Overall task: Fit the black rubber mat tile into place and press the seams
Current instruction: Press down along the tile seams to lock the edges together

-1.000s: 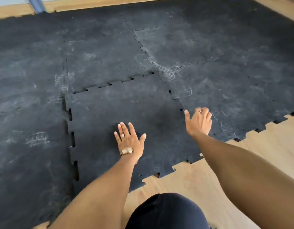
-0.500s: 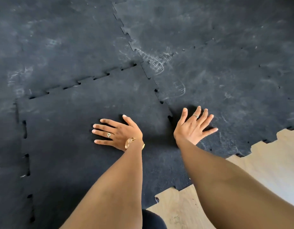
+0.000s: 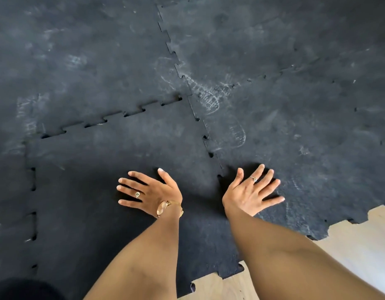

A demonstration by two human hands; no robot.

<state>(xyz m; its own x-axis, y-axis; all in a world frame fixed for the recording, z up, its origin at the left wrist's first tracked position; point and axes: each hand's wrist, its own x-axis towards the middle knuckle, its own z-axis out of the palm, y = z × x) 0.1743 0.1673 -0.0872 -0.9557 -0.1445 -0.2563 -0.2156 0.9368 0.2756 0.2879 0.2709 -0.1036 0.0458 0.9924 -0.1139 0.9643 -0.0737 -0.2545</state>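
The black rubber mat tile (image 3: 113, 161) lies flat in the lower left centre, its puzzle teeth meeting the neighbouring tiles. Small gaps show along its far seam (image 3: 113, 118) and its left seam (image 3: 33, 202). My left hand (image 3: 150, 192) rests palm down on the tile, fingers spread and pointing left, with a ring and a gold watch. My right hand (image 3: 252, 191) lies flat with fingers fanned, just right of the right seam (image 3: 211, 154), on the adjoining dusty tile (image 3: 306, 137). Both hands hold nothing.
Black interlocking tiles with pale scuffs and a shoe print (image 3: 211, 100) cover the floor all around. Bare light wooden floor (image 3: 349, 245) shows at the lower right, beyond the toothed near edge. A dark rounded shape (image 3: 24, 289) sits at the bottom left.
The camera has moved in closer and lower over the mat. My left hand turned its fingers to the left; my right hand spread open flat beside the right seam.
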